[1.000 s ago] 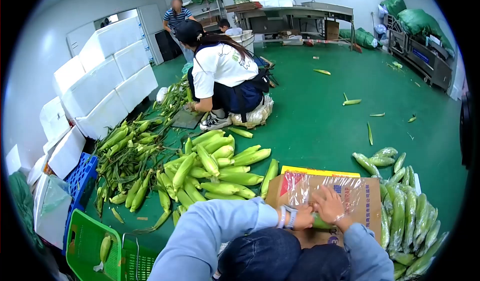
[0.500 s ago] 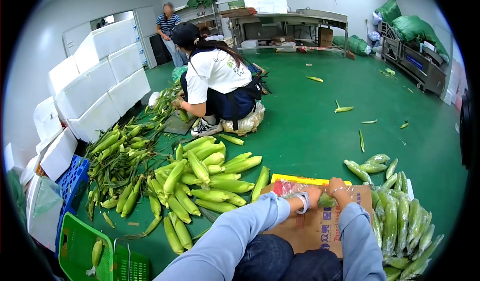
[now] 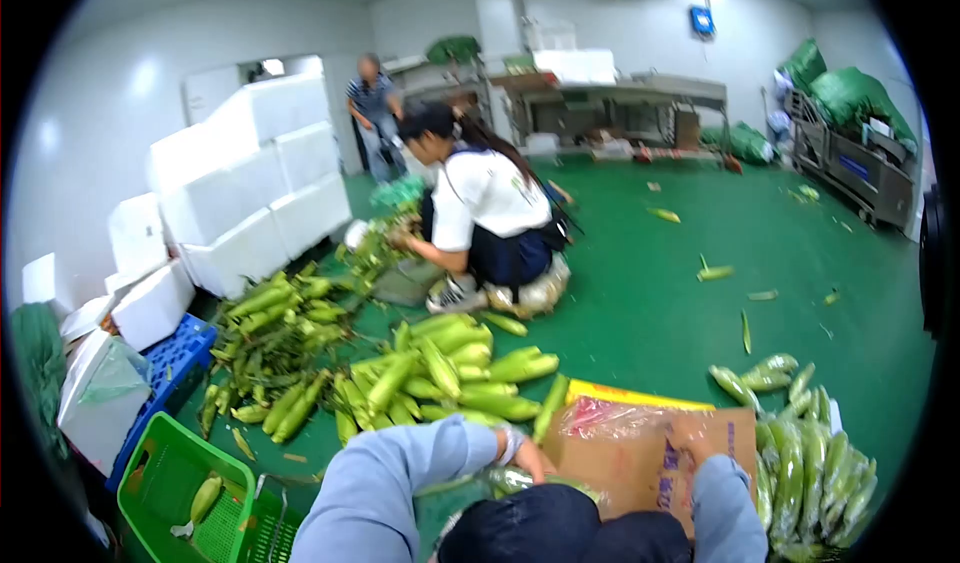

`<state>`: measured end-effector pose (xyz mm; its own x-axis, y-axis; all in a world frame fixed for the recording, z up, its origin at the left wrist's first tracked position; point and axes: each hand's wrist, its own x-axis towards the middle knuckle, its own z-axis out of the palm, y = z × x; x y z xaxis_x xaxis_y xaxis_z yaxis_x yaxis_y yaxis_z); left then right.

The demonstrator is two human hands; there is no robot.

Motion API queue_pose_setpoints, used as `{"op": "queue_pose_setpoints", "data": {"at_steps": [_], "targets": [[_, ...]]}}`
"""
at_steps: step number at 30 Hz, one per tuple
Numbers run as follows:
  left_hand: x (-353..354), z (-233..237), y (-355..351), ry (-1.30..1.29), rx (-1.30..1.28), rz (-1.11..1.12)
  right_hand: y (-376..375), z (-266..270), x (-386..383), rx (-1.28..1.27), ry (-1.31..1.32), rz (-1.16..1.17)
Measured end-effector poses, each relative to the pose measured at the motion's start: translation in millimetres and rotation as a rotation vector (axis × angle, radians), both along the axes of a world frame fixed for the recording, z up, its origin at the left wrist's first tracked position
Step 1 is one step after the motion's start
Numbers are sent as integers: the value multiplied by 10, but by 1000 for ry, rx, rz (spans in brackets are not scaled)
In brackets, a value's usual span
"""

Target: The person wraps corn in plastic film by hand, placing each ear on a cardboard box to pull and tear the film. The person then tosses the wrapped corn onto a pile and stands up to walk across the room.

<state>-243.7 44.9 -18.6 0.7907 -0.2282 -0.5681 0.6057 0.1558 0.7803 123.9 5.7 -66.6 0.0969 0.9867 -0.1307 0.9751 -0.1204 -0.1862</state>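
My left hand (image 3: pixel 530 455) is low beside my knee, its fingers closed over an ear of corn in clear plastic (image 3: pixel 512 479), partly hidden behind the knee. My right hand (image 3: pixel 688 431) is over the right part of a flat cardboard sheet (image 3: pixel 640 468); its fingers are smeared by motion. Crumpled clear plastic wrap (image 3: pixel 605 418) lies on the cardboard, left of that hand. A yellow strip (image 3: pixel 640 395) shows along the cardboard's far edge.
Unwrapped corn ears (image 3: pixel 440 368) are piled ahead-left, and wrapped ears (image 3: pixel 800 463) at right. A green basket (image 3: pixel 165 463) stands at left, near a blue crate (image 3: pixel 170 373) and white foam boxes (image 3: pixel 250 193). A person (image 3: pixel 490 193) squats ahead; another person (image 3: pixel 375 113) stands farther back.
My left hand has moved down and left off the cardboard with the wrapped corn. My right hand is apart from it, still over the cardboard. The view has shifted left and up.
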Motion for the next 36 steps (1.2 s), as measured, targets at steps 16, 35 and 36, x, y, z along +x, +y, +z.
{"op": "queue_pose_setpoints", "data": {"at_steps": [16, 35, 36], "targets": [[224, 951, -59, -961, -406, 1262, -333, 1387, -1823, 16, 849, 411], [-153, 470, 56, -109, 1088, 1171, -543, 1503, -1548, 813, -113, 434], [-115, 550, -22, 41, 754, 1075, -566, 1529, -1530, 888, -210, 485]]}}
